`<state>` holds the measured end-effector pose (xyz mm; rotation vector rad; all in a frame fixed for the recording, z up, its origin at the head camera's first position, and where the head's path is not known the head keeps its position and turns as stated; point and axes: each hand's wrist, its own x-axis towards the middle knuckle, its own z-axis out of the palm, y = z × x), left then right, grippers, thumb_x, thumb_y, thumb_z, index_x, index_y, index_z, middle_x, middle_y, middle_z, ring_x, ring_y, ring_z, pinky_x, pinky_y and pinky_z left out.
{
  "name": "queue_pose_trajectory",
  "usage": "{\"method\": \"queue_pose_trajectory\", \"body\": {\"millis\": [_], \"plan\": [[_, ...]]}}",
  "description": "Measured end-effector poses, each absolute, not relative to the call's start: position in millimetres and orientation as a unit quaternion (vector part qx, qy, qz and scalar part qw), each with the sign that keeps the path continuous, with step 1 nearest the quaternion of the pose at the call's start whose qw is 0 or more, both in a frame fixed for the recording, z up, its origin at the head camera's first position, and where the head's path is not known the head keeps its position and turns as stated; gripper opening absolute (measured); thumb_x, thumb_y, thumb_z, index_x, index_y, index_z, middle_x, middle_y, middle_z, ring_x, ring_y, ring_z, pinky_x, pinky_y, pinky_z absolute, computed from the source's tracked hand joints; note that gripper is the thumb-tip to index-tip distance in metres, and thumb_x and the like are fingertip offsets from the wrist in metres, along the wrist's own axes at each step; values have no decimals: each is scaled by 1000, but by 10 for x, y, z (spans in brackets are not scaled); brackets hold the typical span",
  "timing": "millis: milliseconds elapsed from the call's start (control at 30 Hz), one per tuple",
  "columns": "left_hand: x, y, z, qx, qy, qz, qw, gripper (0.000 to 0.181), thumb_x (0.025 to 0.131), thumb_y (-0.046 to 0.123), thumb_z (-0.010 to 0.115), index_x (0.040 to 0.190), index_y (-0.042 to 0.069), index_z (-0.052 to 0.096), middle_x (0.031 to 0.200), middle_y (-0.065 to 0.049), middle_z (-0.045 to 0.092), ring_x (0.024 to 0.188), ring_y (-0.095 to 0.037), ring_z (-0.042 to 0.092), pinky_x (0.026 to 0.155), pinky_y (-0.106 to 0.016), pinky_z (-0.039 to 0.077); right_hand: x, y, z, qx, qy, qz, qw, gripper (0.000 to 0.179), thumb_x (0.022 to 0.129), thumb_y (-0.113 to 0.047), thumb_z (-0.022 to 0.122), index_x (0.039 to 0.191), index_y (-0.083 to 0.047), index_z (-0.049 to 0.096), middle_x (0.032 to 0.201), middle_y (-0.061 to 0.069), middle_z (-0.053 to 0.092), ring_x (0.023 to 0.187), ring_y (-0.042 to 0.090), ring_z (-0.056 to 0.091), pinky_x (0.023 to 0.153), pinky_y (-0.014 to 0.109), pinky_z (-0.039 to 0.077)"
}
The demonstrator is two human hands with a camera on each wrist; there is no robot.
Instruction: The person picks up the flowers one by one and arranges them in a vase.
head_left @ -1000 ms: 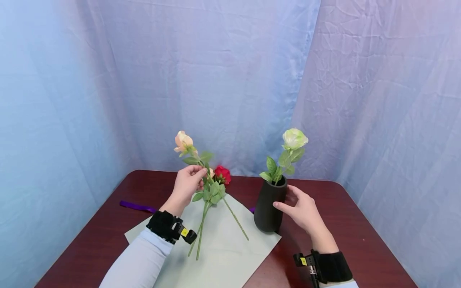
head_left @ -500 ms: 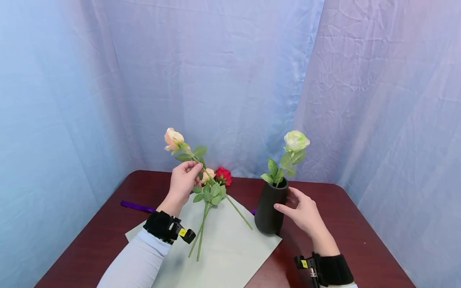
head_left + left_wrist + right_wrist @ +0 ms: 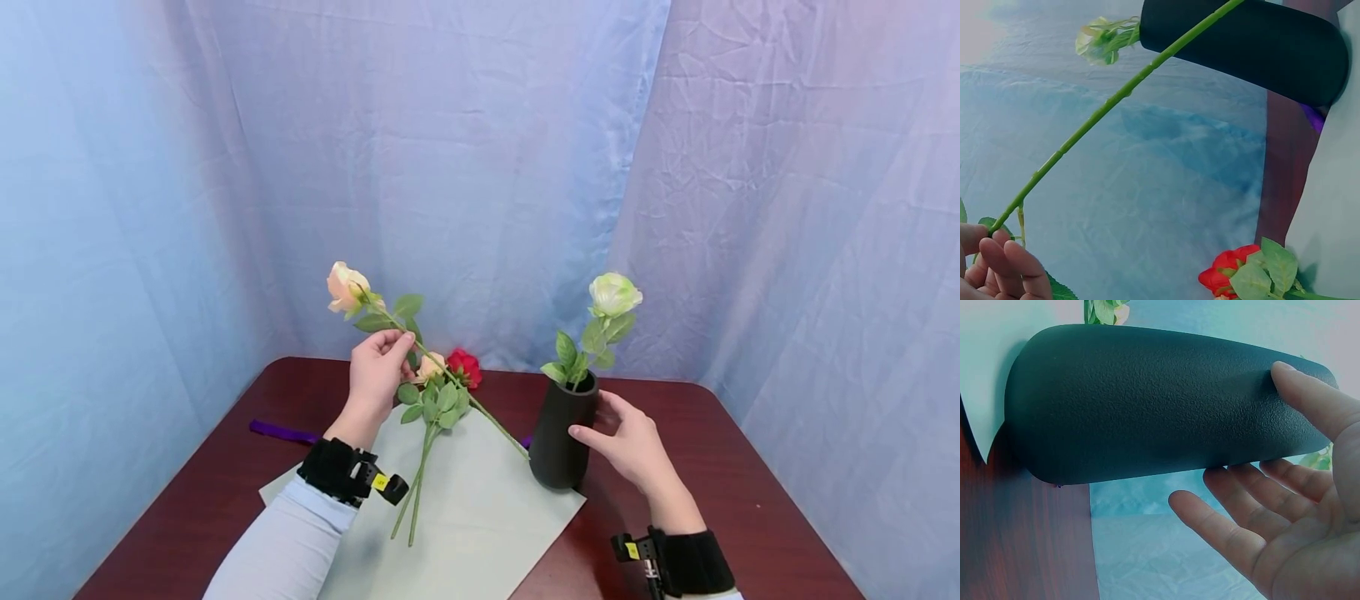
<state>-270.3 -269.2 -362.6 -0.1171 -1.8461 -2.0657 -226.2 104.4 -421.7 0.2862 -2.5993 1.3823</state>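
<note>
My left hand (image 3: 375,371) pinches a peach rose (image 3: 347,289) between thumb and fingertips, just below its upper leaves. Its long green stem (image 3: 1104,109) slants down to the right, and its cut end overlaps the foot of the vase in the head view. With the thumb on one side and fingers on the other, my right hand (image 3: 633,442) holds the upper part of a matte black vase (image 3: 562,437); the index finger stands off the surface in the right wrist view. A greenish-white rose (image 3: 615,293) stands in the vase, its lower stem hidden inside.
On a pale wrapping sheet (image 3: 465,508) lie a red rose (image 3: 465,367) and a second peach rose (image 3: 431,367), stems toward me. A purple ribbon (image 3: 283,431) runs partly under the sheet on the dark red table (image 3: 750,467). Curtains hang behind.
My left hand has moved left and slightly up, drawing the peach rose away from the others. Its stem's lower end has swung up and right toward the vase. The right hand stays on the vase.
</note>
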Motion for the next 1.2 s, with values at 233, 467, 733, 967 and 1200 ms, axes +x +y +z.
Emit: {"method": "queue_pose_trajectory", "body": {"millis": [233,467,733,967,1200], "plan": [[-2710,-2701,-3567,-42,-650,-731,202,26,101,24,67,113,0,67,89,-7,69,53,-12,54,58,-33,56,-2264,1035,-4223,95,-876,464,93,80,86,-40,83,151,-10,46,140,18,58,124,36,60,91,51,55],[-2705,-2703,-3487,-43,-645,-732,214,28,101,26,68,112,1,67,93,-11,70,54,-13,54,61,-36,57,-2261,1032,-4237,97,-875,464,98,79,87,-39,83,151,-10,47,139,18,59,124,36,60,91,50,55],[-2711,-2682,-3385,-47,-642,-732,224,28,101,27,67,113,2,67,101,-20,68,55,-13,54,61,-31,55,-2256,1040,-4233,94,-875,465,97,78,87,-39,82,151,-10,46,139,18,59,124,36,60,91,51,55],[-2733,-2639,-3318,-47,-626,-742,235,26,100,24,68,110,0,67,97,-15,69,53,-12,53,58,-27,54,-2259,1039,-4234,96,-875,464,100,79,87,-38,83,151,-10,47,139,18,59,123,35,61,91,51,55],[-2734,-2606,-3266,-44,-617,-749,239,26,100,25,68,110,1,67,97,-16,69,52,-13,53,58,-30,54,-2261,1038,-4242,100,-874,464,104,78,86,-38,83,150,-11,48,138,17,60,122,35,62,90,50,55]]}}
